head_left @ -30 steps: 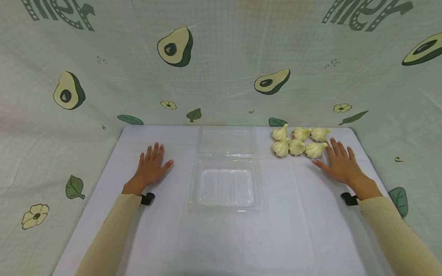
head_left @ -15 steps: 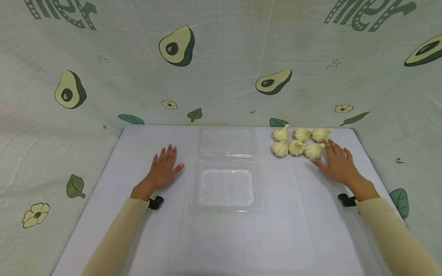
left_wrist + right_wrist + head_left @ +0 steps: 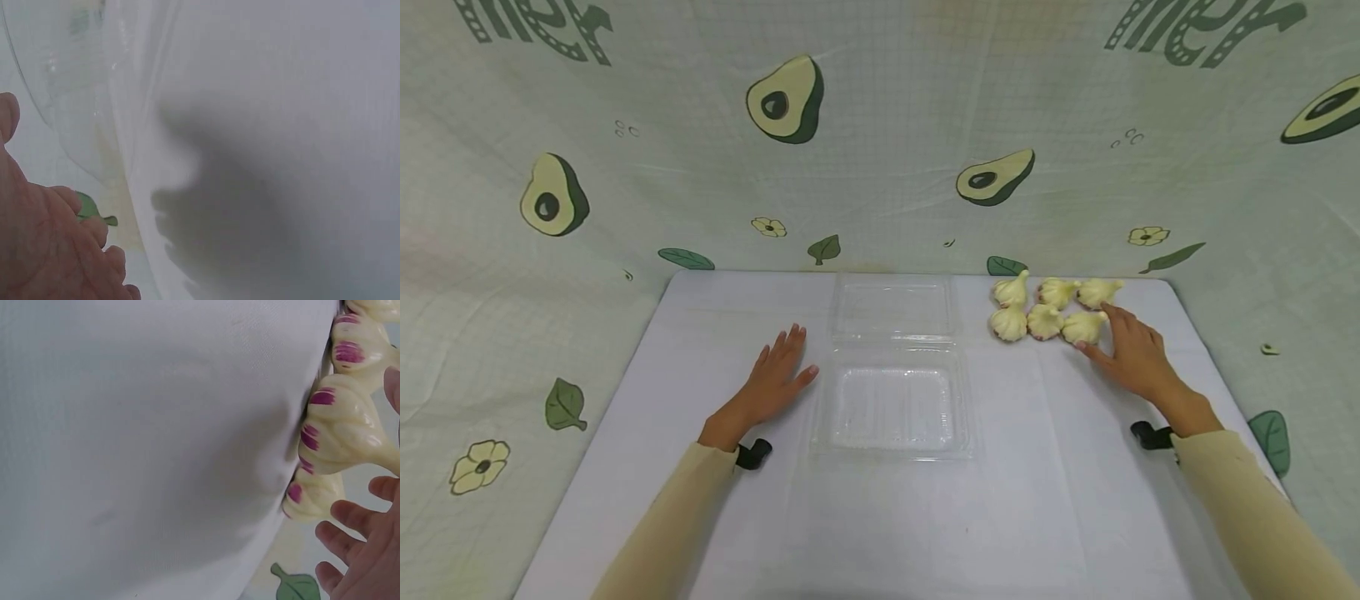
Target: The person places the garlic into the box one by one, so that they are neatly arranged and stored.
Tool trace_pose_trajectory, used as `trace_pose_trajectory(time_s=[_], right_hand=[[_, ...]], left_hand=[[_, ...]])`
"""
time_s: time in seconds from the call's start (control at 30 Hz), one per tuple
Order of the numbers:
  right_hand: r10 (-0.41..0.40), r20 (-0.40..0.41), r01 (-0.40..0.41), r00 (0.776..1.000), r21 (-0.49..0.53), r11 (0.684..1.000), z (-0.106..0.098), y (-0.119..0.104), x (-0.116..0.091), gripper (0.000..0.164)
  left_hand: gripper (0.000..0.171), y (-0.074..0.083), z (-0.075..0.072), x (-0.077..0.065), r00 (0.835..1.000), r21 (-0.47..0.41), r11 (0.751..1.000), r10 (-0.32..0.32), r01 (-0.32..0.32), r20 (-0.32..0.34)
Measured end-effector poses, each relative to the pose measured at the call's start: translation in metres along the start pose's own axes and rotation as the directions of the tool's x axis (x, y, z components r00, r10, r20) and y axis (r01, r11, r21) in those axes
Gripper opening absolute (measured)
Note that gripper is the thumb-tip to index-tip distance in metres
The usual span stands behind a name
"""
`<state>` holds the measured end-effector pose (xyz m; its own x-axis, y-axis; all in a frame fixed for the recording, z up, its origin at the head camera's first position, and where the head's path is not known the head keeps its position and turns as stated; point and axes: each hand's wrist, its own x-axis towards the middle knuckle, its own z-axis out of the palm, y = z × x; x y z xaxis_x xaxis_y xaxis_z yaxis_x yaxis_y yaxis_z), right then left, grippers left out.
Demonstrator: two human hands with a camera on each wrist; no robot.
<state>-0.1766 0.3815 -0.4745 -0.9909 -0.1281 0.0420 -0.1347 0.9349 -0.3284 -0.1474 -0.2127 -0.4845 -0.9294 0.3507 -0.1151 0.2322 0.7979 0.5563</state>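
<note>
Several cream-coloured garlic bulbs with purple streaks stand in two rows at the back right. My right hand (image 3: pixel 1131 354) is at the nearest right-hand garlic bulb (image 3: pixel 1081 327), its thumb at the front and fingers by the stem end. In the right wrist view that garlic bulb (image 3: pixel 340 428) shows between the spread thumb and loosely bent fingers (image 3: pixel 353 515), not enclosed by them. My left hand (image 3: pixel 767 385) hovers over the table, fingers extended, left of a clear plastic clamshell container (image 3: pixel 891 454). The container lies open and empty, its lid (image 3: pixel 891 308) folded back.
A white-covered table (image 3: pixel 880 533) carries everything. Behind it and at both sides hangs a pale green curtain (image 3: pixel 880 117) printed with avocados and leaves. Another garlic bulb (image 3: pixel 1097 292) sits just behind the one at my right hand, close to the back edge.
My left hand has moved right and slightly toward the front, closer to the container. My right hand has shifted slightly left, its thumb and fingers coming in around the nearest right-hand garlic bulb.
</note>
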Motion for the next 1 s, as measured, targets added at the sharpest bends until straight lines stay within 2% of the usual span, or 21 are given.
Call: trace_pose_trajectory(time_s=[0.13, 0.27, 0.6, 0.77, 1.0], right_hand=[[0.007, -0.004, -0.007, 1.0, 0.0, 1.0, 0.0, -0.001, 0.001, 0.089], [0.017, -0.013, -0.017, 1.0, 0.007, 1.0, -0.001, -0.002, 0.001, 0.084], [0.013, -0.052, -0.01, 0.999, 0.047, 0.999, 0.0, -0.005, 0.003, 0.073], [0.033, -0.065, -0.029, 0.997, 0.05, 0.998, 0.002, -0.006, 0.006, 0.069], [0.029, -0.096, -0.025, 0.995, 0.042, 0.999, 0.006, -0.006, 0.008, 0.063]], left_hand=[[0.085, 0.006, 0.001, -0.003, 1.0, -0.052, 0.998, 0.028, -0.028, -0.001], [0.077, 0.01, 0.003, -0.005, 0.999, -0.102, 0.994, 0.048, -0.05, -0.018], [0.066, 0.014, 0.008, -0.006, 0.999, -0.207, 0.978, 0.002, -0.011, -0.043], [0.059, 0.018, 0.009, -0.005, 0.998, -0.294, 0.956, -0.03, 0.011, -0.061], [0.053, 0.025, 0.009, -0.005, 0.994, -0.413, 0.91, -0.074, 0.034, -0.082]])
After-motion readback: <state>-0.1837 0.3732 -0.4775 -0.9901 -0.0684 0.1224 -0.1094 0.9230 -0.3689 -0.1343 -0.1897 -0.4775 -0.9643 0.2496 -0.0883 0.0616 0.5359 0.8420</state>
